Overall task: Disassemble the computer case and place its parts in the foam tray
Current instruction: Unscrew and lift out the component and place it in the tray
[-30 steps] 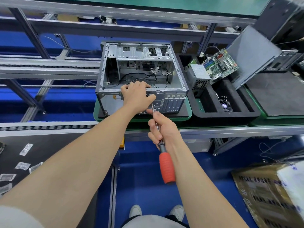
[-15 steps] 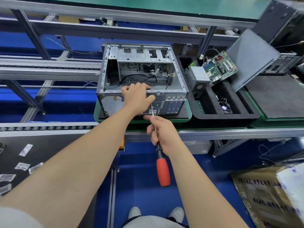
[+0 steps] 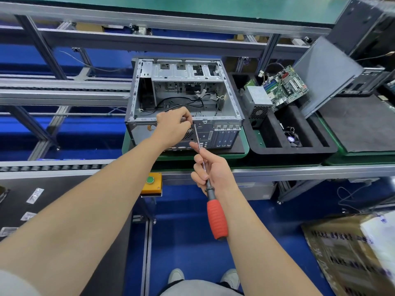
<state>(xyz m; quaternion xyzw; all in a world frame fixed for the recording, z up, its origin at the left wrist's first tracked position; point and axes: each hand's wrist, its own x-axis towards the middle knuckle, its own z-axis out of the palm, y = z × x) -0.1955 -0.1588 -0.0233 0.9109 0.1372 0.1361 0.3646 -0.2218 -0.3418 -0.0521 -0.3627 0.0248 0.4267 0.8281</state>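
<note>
Conveyor bench (image 3: 277, 170): left hand (image 3: 173, 127) nearer screwdriver (image 3: 217, 218)

hands: two, left hand (image 3: 173, 127) and right hand (image 3: 212, 172), mid-frame
screwdriver (image 3: 216, 218): one, red-handled
computer case (image 3: 184, 73): one, upper centre
foam tray (image 3: 299, 149): one, right of centre
circuit board (image 3: 287, 86): one, upper right
power supply (image 3: 257, 97): one, beside it
fan (image 3: 291, 139): one, in the tray
grey panel (image 3: 327, 75): one, upper right
shoes (image 3: 176, 275): two, bottom centre
yellow button box (image 3: 152, 183): one, centre
cardboard box (image 3: 342, 253): one, lower right
white labels (image 3: 35, 195): at least three, lower left
</note>
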